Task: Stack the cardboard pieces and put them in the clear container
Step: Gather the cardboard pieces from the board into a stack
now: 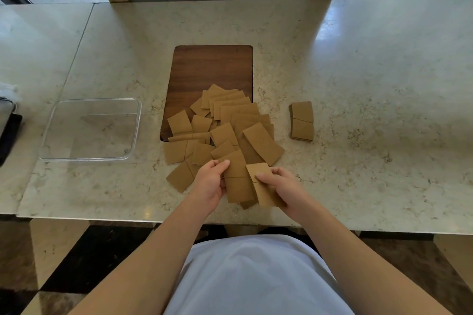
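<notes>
A loose heap of brown cardboard pieces [230,123] lies across the near end of a dark wooden board [210,69] and the marble table. My left hand [208,183] grips the left edge of a flat cardboard piece [238,181] at the heap's near side. A second cardboard piece [263,192] overlaps the first on its right, with my right hand [284,186] holding it. A small neat stack of cardboard [302,120] sits apart to the right. The clear container [89,130] stands at the left with nothing in it.
A dark object and a white item [7,120] sit at the table's far left edge. The table's front edge [153,218] runs just below my hands. Wooden window frames rise behind the table.
</notes>
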`<state>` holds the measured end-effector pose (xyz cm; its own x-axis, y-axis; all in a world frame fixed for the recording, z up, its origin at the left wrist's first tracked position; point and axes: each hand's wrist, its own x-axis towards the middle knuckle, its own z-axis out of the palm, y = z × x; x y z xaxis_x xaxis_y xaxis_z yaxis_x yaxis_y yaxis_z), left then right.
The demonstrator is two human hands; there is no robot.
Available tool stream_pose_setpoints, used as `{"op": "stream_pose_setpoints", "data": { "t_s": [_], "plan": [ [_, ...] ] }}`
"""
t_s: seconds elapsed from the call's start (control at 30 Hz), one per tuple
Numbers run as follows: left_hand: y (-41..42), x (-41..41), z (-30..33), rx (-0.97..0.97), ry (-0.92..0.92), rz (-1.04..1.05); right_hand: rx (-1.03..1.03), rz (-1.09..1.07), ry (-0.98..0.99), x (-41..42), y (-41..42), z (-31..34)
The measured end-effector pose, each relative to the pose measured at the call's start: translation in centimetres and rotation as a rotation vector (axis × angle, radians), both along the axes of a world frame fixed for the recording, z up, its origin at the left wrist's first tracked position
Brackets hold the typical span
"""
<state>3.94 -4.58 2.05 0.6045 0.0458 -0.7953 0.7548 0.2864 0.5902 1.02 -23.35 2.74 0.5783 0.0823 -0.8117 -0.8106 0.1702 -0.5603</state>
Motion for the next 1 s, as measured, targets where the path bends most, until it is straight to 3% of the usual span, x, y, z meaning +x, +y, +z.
{"op": "stream_pose_setpoints", "data": {
  "t_s": [0.3,0.5,0.63,0.77,0.83,1.0],
  "plan": [
    [0.6,-0.5,0.7,0.002,0.01,-0.071,0.01,-0.033,-0.04,-0.4,-0.4,1.0],
    [0.3,-1.3,1.1,-0.214,0.107,-0.043,-0.12,-0.079,-0.129,-0.6,0.7,1.5],
    [0.4,-1.6,0.9,-0.232,0.125,-0.074,-0.197,-0.074,-0.11,-0.8,1.2,1.4],
    [0.2,-1.8,1.2,-0.228,0.065,-0.172,-0.234,-0.002,-0.111,-0.9,1.6,1.4],
    [-0.1,-2.0,1.4,-0.321,0.061,-0.199,-0.22,0.071,-0.124,-0.6,1.9,1.7],
    [-1.1,-1.4,1.8,-0.441,0.064,-0.025,-0.228,0.21,-0.242,0.3,1.9,2.2]
  ]
}}
